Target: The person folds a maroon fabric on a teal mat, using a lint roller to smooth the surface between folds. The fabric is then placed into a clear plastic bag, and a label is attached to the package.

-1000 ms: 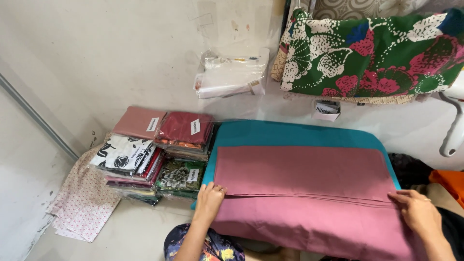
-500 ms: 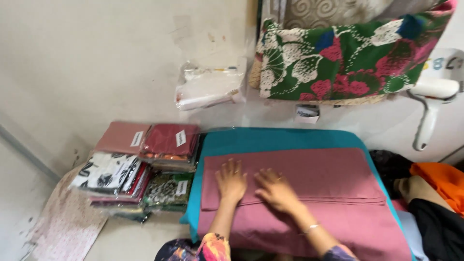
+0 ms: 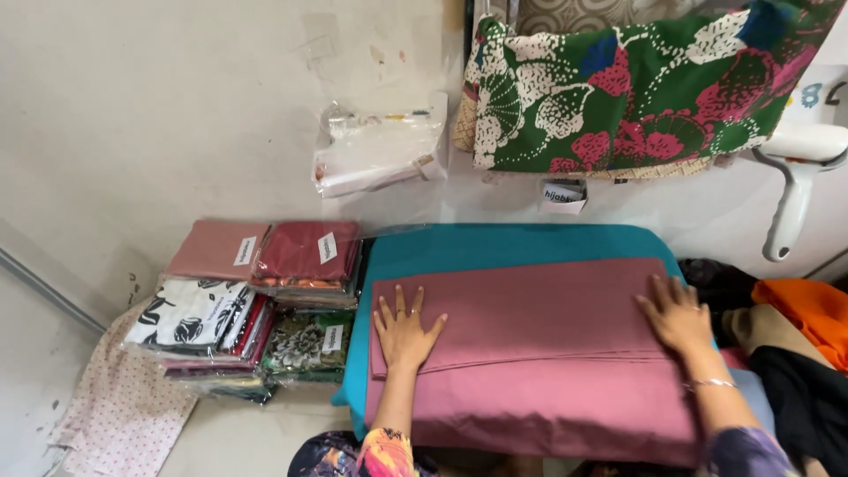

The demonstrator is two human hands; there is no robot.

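Observation:
A folded dusty-pink cloth (image 3: 539,344) lies flat on a teal padded board (image 3: 495,243). My left hand (image 3: 405,329) rests palm down on the cloth near its left edge, fingers spread. My right hand (image 3: 676,314) presses flat on the cloth near its right edge, a thin bracelet on the wrist. Neither hand grips anything. A fold line runs across the cloth between the two hands.
Stacks of bagged folded fabrics (image 3: 256,300) sit left of the board. A clear plastic bag pack (image 3: 380,155) hangs on the wall. A green floral cloth (image 3: 636,88) hangs above. A white handheld steamer (image 3: 795,185) hangs at right, above orange and dark clothes (image 3: 804,336).
My hands came together at the cloth's middle half a second ago, then slid apart to its left and right ends. The view shifted slightly.

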